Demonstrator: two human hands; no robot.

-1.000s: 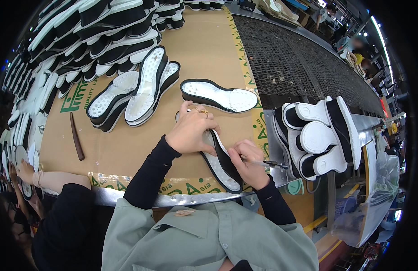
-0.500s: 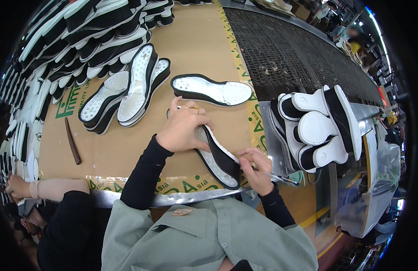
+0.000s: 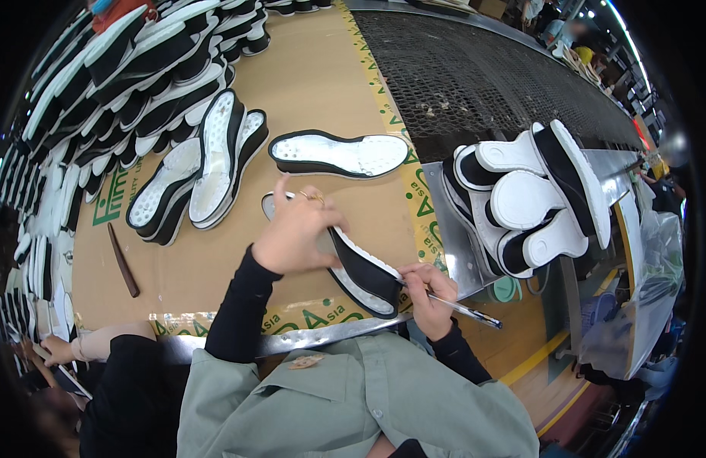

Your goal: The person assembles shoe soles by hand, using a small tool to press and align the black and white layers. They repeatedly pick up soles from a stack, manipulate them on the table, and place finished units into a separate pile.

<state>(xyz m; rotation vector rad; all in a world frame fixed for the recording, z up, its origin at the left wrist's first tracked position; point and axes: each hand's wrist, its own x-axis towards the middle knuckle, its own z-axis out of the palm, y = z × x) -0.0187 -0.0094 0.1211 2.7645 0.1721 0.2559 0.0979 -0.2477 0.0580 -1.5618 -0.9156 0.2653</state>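
Note:
A black-and-white wedge shoe sole (image 3: pixel 366 273) stands tilted on its side near the table's front edge. My left hand (image 3: pixel 301 233) arches over it, thumb and fingers spread along the far part and gripping it; part of the sole is hidden beneath the hand. At the near end, my right hand (image 3: pixel 431 296) is closed round a slim clear pen (image 3: pixel 475 312), its tip end against the sole's edge. Just beyond my hands lies another sole (image 3: pixel 339 155), studded white side up. Further soles (image 3: pixel 218 160) lean together to the left.
Many soles (image 3: pixel 150 84) are piled at the far left. Several more are stacked (image 3: pixel 525 200) on a metal ledge at the right, beside a dark mesh conveyor (image 3: pixel 452 84). A brown strip-like tool (image 3: pixel 123 259) lies on the cardboard-covered table (image 3: pixel 307 69). A co-worker's hand (image 3: pixel 59 349) is at lower left.
The view has shifted slightly. My left hand still grips the sole, and the pen in my right hand has swung a little. The co-worker's hand now holds a pale, flat piece.

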